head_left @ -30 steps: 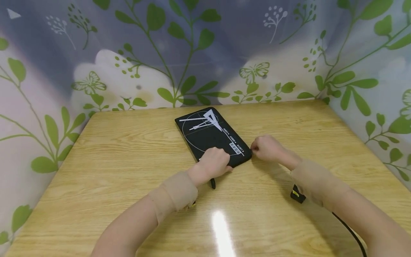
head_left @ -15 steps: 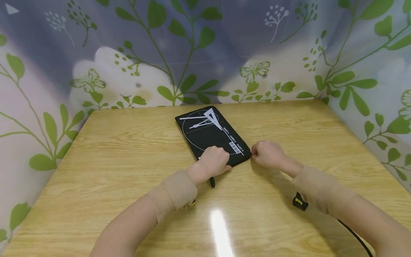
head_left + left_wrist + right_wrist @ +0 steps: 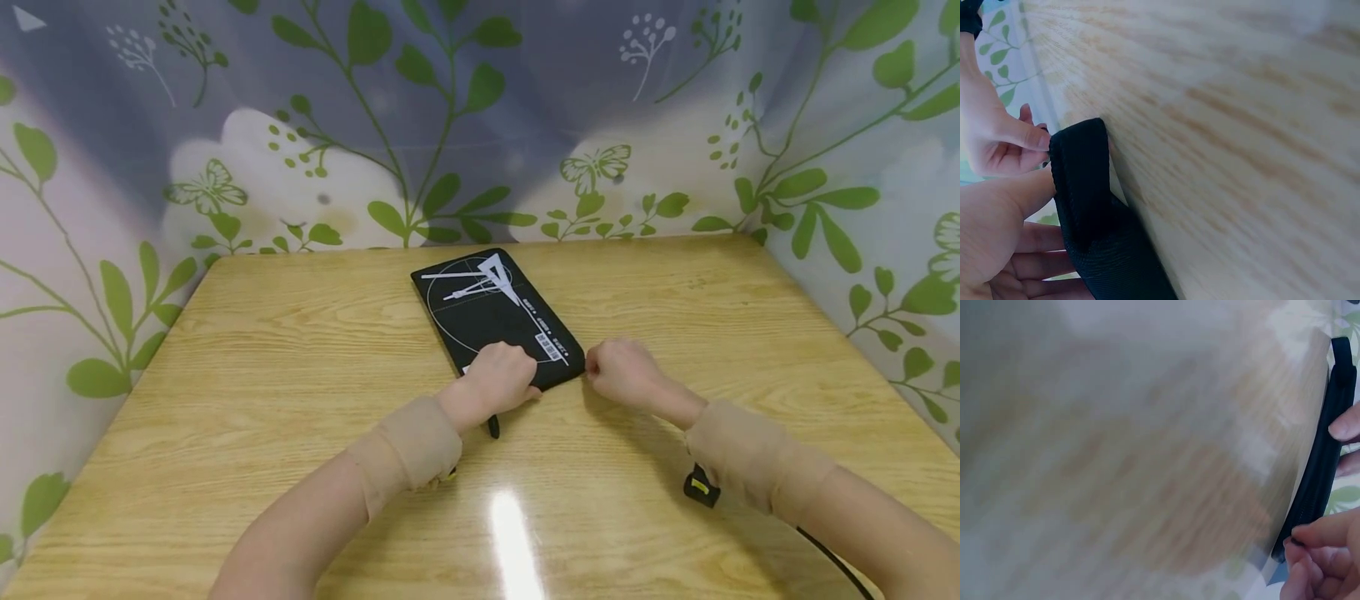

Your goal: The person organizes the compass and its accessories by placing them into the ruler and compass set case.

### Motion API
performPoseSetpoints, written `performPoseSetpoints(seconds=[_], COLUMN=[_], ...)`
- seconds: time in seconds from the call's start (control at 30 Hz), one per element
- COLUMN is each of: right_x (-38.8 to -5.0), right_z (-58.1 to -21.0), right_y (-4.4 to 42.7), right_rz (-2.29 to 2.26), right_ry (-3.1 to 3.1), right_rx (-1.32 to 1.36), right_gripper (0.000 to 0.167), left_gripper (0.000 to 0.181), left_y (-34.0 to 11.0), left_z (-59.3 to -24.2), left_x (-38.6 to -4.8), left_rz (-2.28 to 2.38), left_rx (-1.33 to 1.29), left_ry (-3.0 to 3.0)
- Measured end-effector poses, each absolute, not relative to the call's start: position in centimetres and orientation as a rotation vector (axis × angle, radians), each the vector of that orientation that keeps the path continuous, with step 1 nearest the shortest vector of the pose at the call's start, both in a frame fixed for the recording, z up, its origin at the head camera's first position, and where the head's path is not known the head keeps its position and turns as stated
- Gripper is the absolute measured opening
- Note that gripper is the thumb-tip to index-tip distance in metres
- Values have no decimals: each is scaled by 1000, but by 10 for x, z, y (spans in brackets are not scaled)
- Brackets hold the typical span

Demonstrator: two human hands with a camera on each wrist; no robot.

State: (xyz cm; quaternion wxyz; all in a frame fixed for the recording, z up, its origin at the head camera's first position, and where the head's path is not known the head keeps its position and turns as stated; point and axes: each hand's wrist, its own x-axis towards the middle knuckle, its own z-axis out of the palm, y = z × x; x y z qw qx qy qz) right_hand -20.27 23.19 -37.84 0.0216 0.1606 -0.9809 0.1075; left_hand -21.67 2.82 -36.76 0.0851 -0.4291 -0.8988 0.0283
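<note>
A flat black zippered pouch (image 3: 476,321), printed with a white compass and set square, lies aslant on the wooden table. My left hand (image 3: 501,377) grips its near edge, thumb on the zipper side and fingers on the face, as the left wrist view shows. At the near right corner, my right hand (image 3: 624,373) pinches a small dark zipper pull (image 3: 1297,542) between thumb and fingertip. A short black strap loop (image 3: 493,427) sticks out below the left hand. Whether the zipper is parted I cannot tell.
The wooden table (image 3: 300,350) runs back to a leaf-patterned cloth (image 3: 480,125) hanging behind and at both sides. Beige wraps (image 3: 416,446) cover both wrists. A small black camera (image 3: 701,487) hangs under the right wrist, and a black cable (image 3: 832,560) trails from that arm.
My right hand has moved slightly toward me around the pouch's near right corner. My left hand keeps its place on the near edge, and the pouch has barely shifted.
</note>
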Motion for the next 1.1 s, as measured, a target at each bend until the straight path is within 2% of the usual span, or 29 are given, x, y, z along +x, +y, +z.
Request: performPoseSetpoints(seconds=[1.1], right_x=[-193], right_z=[-381], right_y=[225], right_rz=[585], right_ry=[-3077], right_rx=[374], right_gripper=[8], left_gripper=[31], left_y=[28], left_z=[-369], left_x=[-217], left_rz=[91], left_rx=[-1283], left_ry=[-2668])
